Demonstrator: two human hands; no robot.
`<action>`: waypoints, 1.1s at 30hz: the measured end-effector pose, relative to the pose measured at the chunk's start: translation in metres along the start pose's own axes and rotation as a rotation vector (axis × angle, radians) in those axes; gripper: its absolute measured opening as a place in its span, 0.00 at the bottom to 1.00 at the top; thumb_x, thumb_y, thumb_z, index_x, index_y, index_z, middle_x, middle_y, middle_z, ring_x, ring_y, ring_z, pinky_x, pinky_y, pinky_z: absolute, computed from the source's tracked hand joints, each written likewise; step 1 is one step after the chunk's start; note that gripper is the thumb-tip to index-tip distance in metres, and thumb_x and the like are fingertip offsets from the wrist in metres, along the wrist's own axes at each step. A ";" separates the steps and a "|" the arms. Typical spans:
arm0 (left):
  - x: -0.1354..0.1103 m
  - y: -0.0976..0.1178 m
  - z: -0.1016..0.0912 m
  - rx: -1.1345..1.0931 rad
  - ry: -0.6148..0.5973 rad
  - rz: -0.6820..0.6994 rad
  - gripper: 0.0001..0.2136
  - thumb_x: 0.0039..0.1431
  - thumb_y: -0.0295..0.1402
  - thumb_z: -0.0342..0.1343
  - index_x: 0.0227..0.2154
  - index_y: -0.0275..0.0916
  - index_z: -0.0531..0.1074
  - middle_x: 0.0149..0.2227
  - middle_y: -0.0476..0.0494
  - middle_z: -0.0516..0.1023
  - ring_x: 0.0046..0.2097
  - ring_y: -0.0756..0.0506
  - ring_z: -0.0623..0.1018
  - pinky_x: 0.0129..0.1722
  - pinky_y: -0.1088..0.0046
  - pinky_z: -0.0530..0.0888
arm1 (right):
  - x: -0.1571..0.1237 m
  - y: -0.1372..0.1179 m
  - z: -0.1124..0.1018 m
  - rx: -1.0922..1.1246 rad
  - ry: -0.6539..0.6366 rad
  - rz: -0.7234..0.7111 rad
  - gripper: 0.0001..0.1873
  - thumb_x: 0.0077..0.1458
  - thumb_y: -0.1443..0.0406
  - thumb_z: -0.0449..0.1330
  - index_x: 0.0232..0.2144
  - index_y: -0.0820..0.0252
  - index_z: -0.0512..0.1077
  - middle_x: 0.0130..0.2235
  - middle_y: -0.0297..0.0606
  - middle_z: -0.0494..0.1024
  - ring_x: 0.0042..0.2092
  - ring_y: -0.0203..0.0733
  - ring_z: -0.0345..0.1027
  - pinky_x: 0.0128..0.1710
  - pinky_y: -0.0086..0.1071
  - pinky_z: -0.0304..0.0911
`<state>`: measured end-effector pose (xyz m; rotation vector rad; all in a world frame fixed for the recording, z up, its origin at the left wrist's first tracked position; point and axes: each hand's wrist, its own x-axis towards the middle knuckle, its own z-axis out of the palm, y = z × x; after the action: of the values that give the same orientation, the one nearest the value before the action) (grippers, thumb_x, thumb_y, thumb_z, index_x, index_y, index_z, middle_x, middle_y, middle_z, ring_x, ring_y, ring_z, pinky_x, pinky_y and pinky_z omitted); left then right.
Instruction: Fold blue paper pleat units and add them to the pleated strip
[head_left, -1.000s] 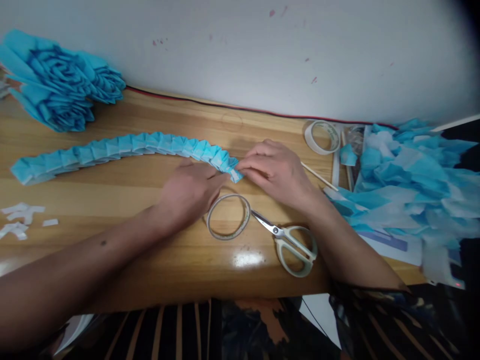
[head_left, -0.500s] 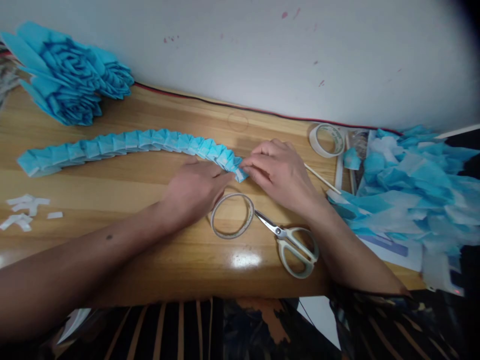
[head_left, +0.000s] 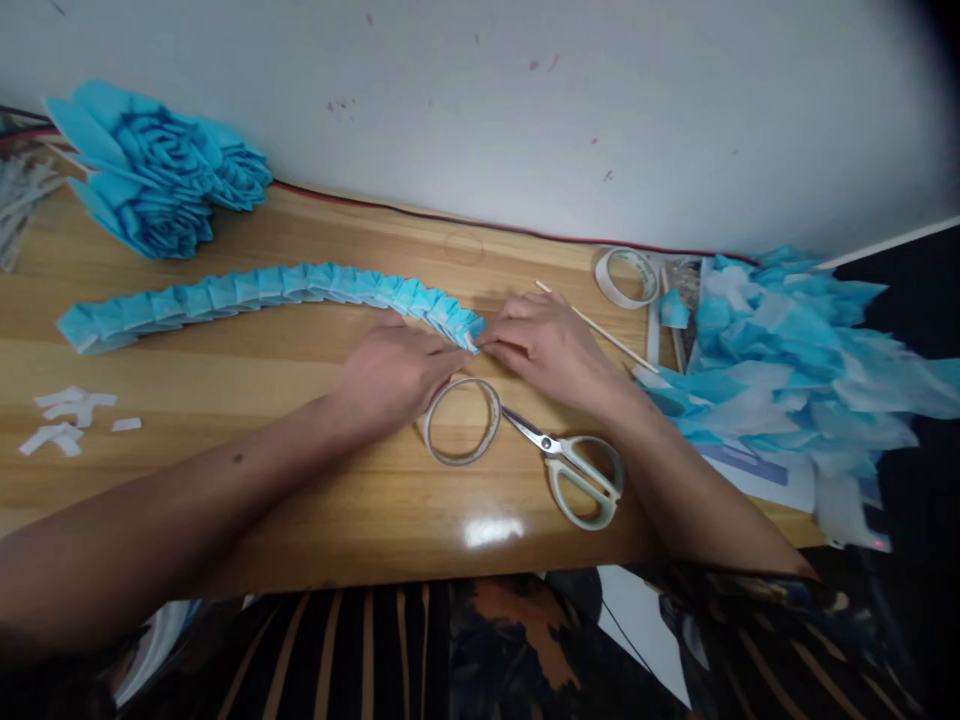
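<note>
A long strip of pleated blue paper lies in a curve across the wooden table. My left hand and my right hand meet at its right end, fingers pinched on the last folds. Just below the hands lies a ring of tape. White-handled scissors rest to the right of that ring, under my right forearm.
A rolled blue paper flower sits at the back left. A heap of blue paper pieces fills the right side, with a second tape roll and a thin wooden stick near it. White paper scraps lie at the left.
The view has shifted slightly. Both hands stay pinched on the strip's right end, and the wooden stick now shows more above my right hand.
</note>
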<state>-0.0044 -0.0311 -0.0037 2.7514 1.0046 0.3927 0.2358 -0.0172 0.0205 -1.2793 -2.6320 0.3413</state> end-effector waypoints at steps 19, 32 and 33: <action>0.002 0.004 -0.004 0.059 -0.078 -0.014 0.17 0.76 0.35 0.44 0.51 0.43 0.79 0.40 0.45 0.84 0.43 0.43 0.80 0.43 0.61 0.67 | -0.013 -0.012 0.006 -0.104 0.142 0.019 0.10 0.69 0.64 0.58 0.37 0.55 0.80 0.39 0.40 0.83 0.43 0.49 0.71 0.45 0.42 0.55; 0.005 0.003 0.001 0.097 -0.096 -0.002 0.18 0.77 0.35 0.43 0.52 0.43 0.80 0.36 0.45 0.81 0.39 0.42 0.78 0.41 0.62 0.64 | -0.010 -0.015 0.022 -0.211 0.161 0.029 0.12 0.69 0.62 0.59 0.36 0.56 0.82 0.35 0.40 0.82 0.41 0.48 0.70 0.43 0.41 0.52; 0.006 0.003 0.001 0.096 -0.089 0.007 0.18 0.77 0.36 0.44 0.51 0.43 0.80 0.35 0.45 0.81 0.38 0.42 0.78 0.41 0.62 0.64 | -0.010 -0.015 0.023 -0.220 0.166 0.032 0.13 0.69 0.62 0.59 0.36 0.55 0.82 0.35 0.39 0.82 0.41 0.47 0.70 0.44 0.41 0.52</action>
<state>0.0017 -0.0295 -0.0033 2.8298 1.0177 0.2259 0.2240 -0.0368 0.0025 -1.3502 -2.5653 -0.0514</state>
